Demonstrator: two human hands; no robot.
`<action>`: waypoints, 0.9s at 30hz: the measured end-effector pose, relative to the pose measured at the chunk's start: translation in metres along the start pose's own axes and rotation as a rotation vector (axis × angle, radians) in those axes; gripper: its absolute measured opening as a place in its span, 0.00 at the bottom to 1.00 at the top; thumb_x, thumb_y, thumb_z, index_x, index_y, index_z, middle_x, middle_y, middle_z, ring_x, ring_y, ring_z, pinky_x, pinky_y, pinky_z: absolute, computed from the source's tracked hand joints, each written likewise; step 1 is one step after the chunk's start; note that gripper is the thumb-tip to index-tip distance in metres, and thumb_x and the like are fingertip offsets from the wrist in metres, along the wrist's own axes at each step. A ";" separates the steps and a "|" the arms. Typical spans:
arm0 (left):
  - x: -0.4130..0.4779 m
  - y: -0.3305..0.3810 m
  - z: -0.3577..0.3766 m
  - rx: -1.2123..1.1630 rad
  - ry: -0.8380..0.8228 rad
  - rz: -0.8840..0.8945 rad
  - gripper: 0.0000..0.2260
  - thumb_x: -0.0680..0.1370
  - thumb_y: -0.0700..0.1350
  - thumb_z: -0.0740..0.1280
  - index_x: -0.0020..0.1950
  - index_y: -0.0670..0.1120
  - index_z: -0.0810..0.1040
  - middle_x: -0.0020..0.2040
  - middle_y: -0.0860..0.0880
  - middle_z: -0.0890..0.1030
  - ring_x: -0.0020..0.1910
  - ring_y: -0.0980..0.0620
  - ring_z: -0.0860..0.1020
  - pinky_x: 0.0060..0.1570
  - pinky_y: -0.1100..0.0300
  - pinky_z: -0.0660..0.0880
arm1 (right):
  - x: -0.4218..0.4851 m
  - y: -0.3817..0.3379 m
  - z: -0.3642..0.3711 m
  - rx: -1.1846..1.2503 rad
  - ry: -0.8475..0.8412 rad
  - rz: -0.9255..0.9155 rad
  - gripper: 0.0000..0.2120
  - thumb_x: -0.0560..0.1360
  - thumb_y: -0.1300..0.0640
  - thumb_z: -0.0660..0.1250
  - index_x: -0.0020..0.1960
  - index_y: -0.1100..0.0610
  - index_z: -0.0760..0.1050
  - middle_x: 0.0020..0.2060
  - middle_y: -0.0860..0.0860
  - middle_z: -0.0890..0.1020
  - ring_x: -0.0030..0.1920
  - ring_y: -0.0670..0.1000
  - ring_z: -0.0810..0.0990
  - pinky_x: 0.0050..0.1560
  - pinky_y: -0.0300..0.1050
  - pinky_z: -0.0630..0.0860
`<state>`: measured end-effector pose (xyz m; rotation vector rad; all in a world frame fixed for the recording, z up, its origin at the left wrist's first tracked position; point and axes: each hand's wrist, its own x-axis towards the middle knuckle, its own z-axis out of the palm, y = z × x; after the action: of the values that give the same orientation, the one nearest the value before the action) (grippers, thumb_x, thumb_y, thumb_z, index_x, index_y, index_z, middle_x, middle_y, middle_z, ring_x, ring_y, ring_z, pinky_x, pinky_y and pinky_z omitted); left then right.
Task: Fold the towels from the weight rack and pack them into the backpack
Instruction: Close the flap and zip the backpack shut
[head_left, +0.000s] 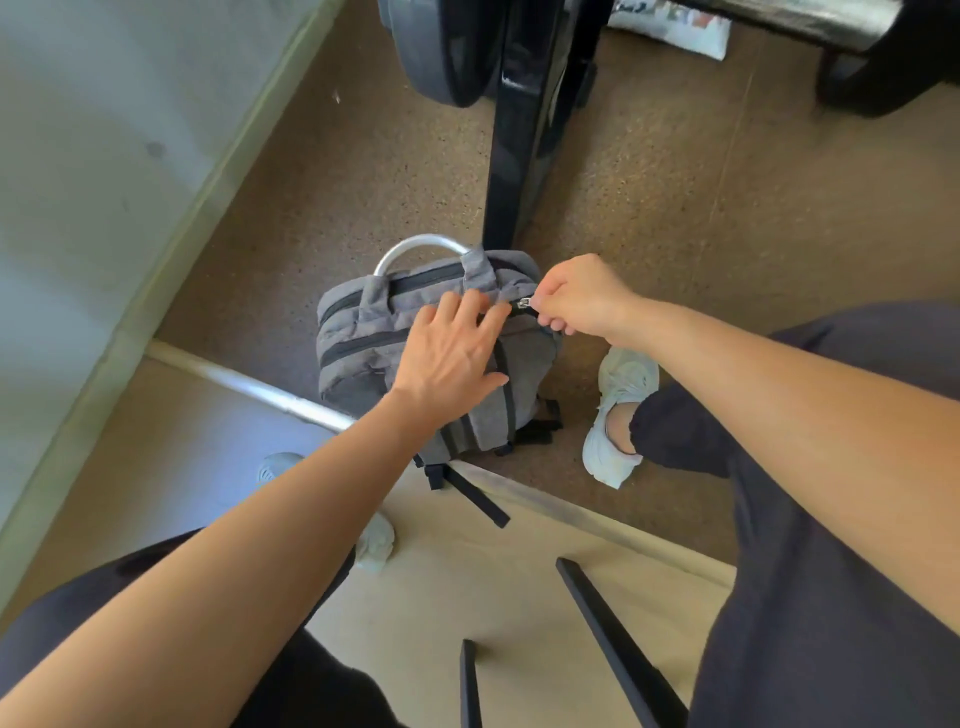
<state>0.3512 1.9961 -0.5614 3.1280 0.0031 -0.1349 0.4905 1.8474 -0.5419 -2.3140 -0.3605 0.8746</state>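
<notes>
A gym or home workout room: round black weight plates (441, 52) sit just left of a glossy black steel rack post (514, 130), which stands on speckled brown flooring (675, 197)

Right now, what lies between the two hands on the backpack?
In the head view, a short stretch of dark zipper on the backpack lies between the left hand and the zipper pull that the right hand pinches.

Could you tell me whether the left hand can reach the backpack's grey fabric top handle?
Probably yes: the left hand lies open on the grey fabric backpack, nothing stands between it and its fabric top handle, and the right hand pinches the metal zipper pull to one side.
</notes>
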 end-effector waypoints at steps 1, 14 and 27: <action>0.003 0.004 0.002 -0.002 0.007 -0.011 0.31 0.72 0.61 0.75 0.69 0.46 0.72 0.60 0.44 0.76 0.56 0.41 0.76 0.50 0.47 0.75 | -0.002 0.001 -0.001 0.005 -0.014 -0.024 0.05 0.79 0.58 0.69 0.46 0.53 0.81 0.38 0.50 0.85 0.38 0.47 0.83 0.35 0.38 0.75; 0.018 -0.001 -0.006 -0.064 0.110 -0.016 0.07 0.79 0.44 0.72 0.52 0.45 0.75 0.47 0.45 0.76 0.42 0.42 0.77 0.28 0.55 0.62 | 0.007 0.035 -0.011 0.077 0.039 0.119 0.07 0.81 0.57 0.68 0.48 0.58 0.82 0.40 0.54 0.84 0.38 0.50 0.80 0.36 0.41 0.76; 0.011 0.002 -0.006 -0.112 0.089 0.017 0.09 0.79 0.47 0.72 0.49 0.46 0.73 0.46 0.47 0.75 0.42 0.44 0.77 0.26 0.56 0.61 | 0.033 0.090 0.061 -0.101 -0.005 0.473 0.07 0.80 0.60 0.66 0.51 0.63 0.80 0.45 0.59 0.84 0.41 0.56 0.85 0.33 0.45 0.81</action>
<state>0.3627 1.9943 -0.5561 3.0179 -0.0140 0.0048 0.4770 1.8219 -0.6525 -2.5366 0.1562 1.1036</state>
